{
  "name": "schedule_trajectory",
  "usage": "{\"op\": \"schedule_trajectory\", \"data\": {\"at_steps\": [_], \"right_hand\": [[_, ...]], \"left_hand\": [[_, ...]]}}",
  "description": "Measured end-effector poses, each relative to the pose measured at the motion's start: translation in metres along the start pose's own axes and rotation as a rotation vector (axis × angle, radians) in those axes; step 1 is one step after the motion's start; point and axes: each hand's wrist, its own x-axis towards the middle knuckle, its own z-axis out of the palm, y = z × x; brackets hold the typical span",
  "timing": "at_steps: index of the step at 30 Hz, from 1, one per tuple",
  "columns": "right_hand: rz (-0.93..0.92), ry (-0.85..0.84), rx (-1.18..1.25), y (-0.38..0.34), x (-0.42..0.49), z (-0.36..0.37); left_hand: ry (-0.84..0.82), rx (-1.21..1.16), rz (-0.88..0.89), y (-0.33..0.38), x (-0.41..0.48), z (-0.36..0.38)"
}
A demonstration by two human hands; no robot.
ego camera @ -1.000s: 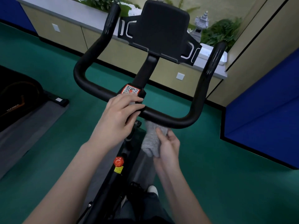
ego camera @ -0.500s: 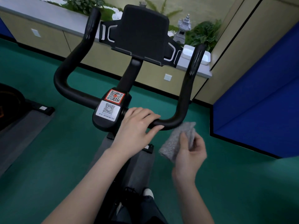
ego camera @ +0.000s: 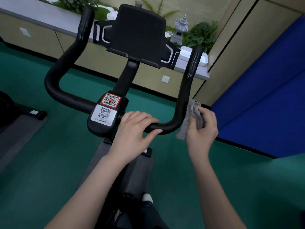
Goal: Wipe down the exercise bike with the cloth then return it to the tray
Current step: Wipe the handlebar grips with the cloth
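Observation:
The black exercise bike's handlebar [ego camera: 66, 63] curves up on both sides of a dark tablet holder [ego camera: 140, 33]. Two QR stickers sit on the stem block [ego camera: 105, 113]. My left hand [ego camera: 135, 129] rests on the lower crossbar just right of the stem, fingers lying over the bar and thumb below it. My right hand [ego camera: 203, 128] holds a grey cloth [ego camera: 189, 119] pressed against the outer side of the right upright, at its lower bend. A white tray [ego camera: 203, 58] sits on the ledge behind the right handlebar tip.
Green floor surrounds the bike, with a grey mat [ego camera: 140, 169] under it. Another machine's base [ego camera: 33, 113] lies at the left. A blue padded wall [ego camera: 264, 96] stands to the right. A planter ledge with a stone lantern [ego camera: 180, 28] runs along the back.
My right hand has carried the cloth from under the crossbar out and up to the right bend of the handlebar. My left hand has slid right along the crossbar. The view has shifted left.

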Motion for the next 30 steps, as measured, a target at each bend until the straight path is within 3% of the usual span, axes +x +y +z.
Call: {"op": "schedule_trajectory", "data": {"at_steps": [5, 14, 18, 21, 27, 30], "right_hand": [[-0.236, -0.191, 0.013, 0.001, -0.013, -0.012], [-0.233, -0.307, -0.027, -0.001, 0.04, -0.009], [-0.348, -0.645, 0.033, -0.008, 0.053, -0.012], [-0.361, -0.901, -0.078, -0.014, 0.065, -0.005], [-0.376, -1.006, -0.211, -0.023, 0.094, 0.006], [-0.36, -1.175, -0.212, -0.031, 0.087, 0.012]], "left_hand": [[0.018, -0.009, -0.009, 0.0, 0.001, 0.002], [0.012, -0.025, -0.04, 0.003, 0.002, 0.0], [0.036, -0.005, -0.08, 0.008, 0.004, 0.003], [0.045, -0.001, -0.115, 0.01, 0.005, 0.005], [0.035, -0.025, -0.166, 0.013, 0.007, 0.004], [0.042, -0.026, -0.177, 0.015, 0.007, 0.004]]}}
